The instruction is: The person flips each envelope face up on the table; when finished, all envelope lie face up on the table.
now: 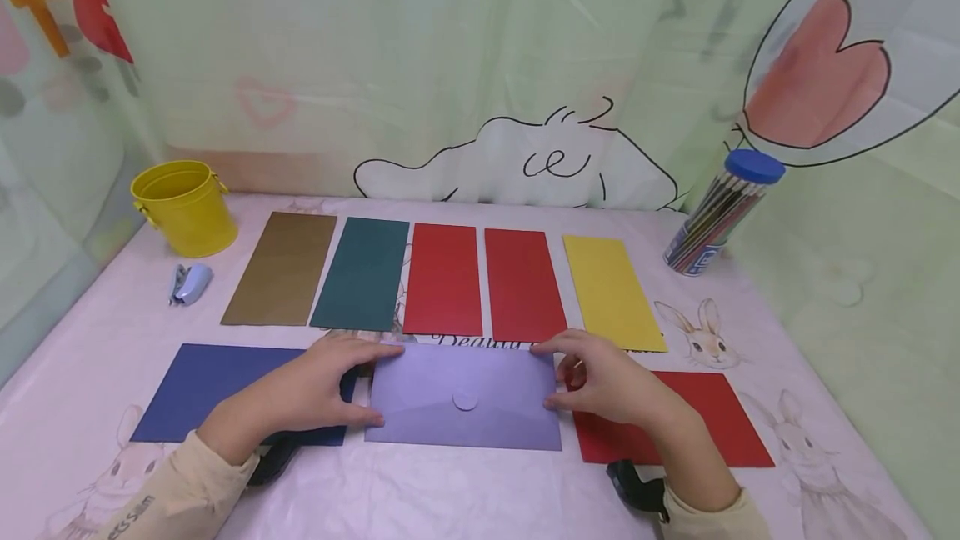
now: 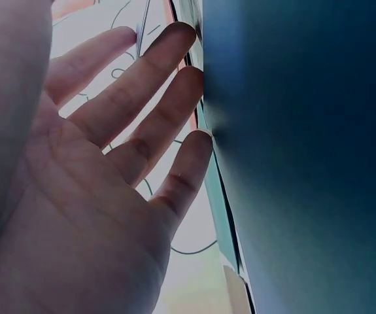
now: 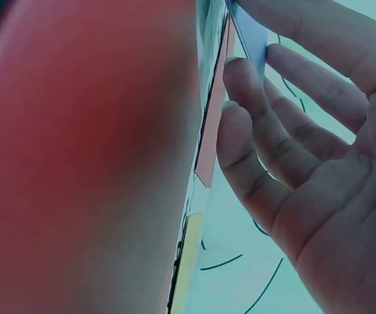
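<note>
A purple envelope with a round tab on its flap lies lengthwise at the near middle of the table. My left hand holds its left end, index fingertip at the upper corner and thumb at the side edge. At the opposite end my right hand grips it the same way, its other fingers loosely bent. Under the left hand lies a dark blue paper rectangle, which fills much of the left wrist view. A red rectangle lies beneath the right hand. In the right wrist view, the envelope's edge shows between the fingers.
Behind stands a row of flat rectangles: brown, green, two red and yellow. At back left are a yellow bucket and a small light-blue stapler. A blue-capped pencil jar stands back right.
</note>
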{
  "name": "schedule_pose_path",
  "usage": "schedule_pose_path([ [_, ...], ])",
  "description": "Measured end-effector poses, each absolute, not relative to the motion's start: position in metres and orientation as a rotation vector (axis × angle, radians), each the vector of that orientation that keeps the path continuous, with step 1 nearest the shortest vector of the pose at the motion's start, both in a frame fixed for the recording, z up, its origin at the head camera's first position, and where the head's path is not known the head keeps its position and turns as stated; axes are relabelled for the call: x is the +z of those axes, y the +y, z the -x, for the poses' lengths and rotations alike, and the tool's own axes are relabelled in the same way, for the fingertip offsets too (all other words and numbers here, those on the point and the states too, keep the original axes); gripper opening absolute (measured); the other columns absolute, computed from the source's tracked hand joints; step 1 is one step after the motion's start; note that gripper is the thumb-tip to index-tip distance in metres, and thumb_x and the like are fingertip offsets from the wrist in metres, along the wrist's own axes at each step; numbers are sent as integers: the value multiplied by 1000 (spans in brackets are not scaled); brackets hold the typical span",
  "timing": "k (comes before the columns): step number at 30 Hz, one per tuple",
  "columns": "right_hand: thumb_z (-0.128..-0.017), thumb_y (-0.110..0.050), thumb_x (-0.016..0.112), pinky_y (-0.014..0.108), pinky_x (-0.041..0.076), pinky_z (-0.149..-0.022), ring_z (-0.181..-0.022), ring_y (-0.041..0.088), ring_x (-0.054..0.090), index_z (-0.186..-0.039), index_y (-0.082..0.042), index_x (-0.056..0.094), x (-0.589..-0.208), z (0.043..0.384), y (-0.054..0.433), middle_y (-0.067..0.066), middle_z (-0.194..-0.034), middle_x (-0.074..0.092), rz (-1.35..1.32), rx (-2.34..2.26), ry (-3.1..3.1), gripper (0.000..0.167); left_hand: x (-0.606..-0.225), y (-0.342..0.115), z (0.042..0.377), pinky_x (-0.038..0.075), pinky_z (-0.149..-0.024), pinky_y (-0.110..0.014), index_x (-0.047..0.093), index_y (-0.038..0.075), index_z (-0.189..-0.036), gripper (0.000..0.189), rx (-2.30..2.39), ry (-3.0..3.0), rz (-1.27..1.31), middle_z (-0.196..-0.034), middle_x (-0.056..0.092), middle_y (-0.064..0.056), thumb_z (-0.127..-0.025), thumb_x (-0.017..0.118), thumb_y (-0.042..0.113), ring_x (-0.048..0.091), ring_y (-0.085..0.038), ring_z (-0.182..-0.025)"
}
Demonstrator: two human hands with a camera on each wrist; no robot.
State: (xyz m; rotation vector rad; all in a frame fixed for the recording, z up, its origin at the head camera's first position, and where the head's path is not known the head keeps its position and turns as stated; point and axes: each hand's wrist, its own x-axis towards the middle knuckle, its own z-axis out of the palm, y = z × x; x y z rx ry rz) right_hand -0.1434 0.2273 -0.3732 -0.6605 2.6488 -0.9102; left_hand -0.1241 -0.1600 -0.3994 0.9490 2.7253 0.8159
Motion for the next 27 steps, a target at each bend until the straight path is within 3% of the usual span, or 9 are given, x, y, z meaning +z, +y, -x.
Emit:
schedule_pose_path([
  [10,-77,-14,89,26,55,-67,-81,18,60,-125,-5,69,-373,142,226,2,-103,57,721,-892,2612,54,-396,-159,121,34,-102,-64,61,19,-140,71,744,2756,-902,-137,57,-10,-79,83,48,45,-34,-126],
  [17,-78,-13,87,25,55,-67,-79,18,60,-114,-8,74,-374,142,224,4,-108,58,709,-872,2570,39,-398,-158,120,29,-100,-60,69,30,-128,60,669,2759,-812,-125,55,-1,-75,83,54,41,-26,-123],
  [27,-80,-9,84,25,54,-68,-83,18,57,-111,-10,77,-371,141,219,0,-109,58,754,-795,2561,32,-397,-158,119,28,-99,-59,69,30,-127,58,664,2762,-816,-122,53,4,-76,82,54,42,-25,-123],
])
